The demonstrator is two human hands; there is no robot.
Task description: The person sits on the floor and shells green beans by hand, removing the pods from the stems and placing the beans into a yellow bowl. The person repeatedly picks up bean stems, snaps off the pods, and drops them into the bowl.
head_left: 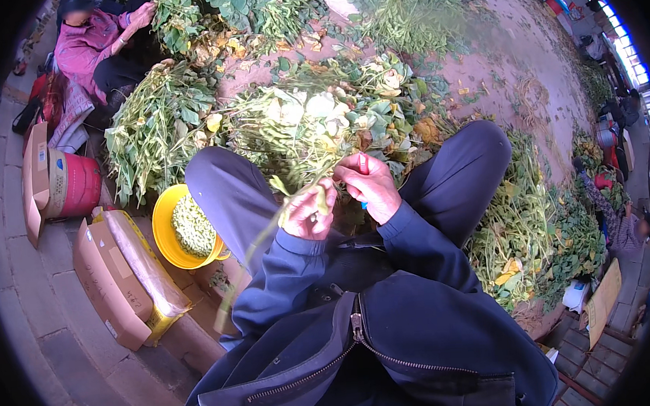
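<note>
Between my raised knees, my left hand [310, 209] holds a green bean pod [322, 199] and a plant stem [250, 251], which trails down over my left sleeve. Close beside it on the right, my right hand [369, 185] is curled around a small tool with red and blue parts [363, 163]; its working end is hidden by the fingers. Just ahead of the hands lies a heap of cut bean plants [304, 121] with pods and pale leaves. By my left knee stands a yellow bucket [162, 228] holding shelled green beans [193, 225].
Left of the bucket sit an opened cardboard box [111, 280] and a red container [81, 182]. More bean plants [516, 226] lie beyond my right knee. A person in a pink shirt [88, 47] sits at the upper left among plants; another person [629, 231] is at the far right.
</note>
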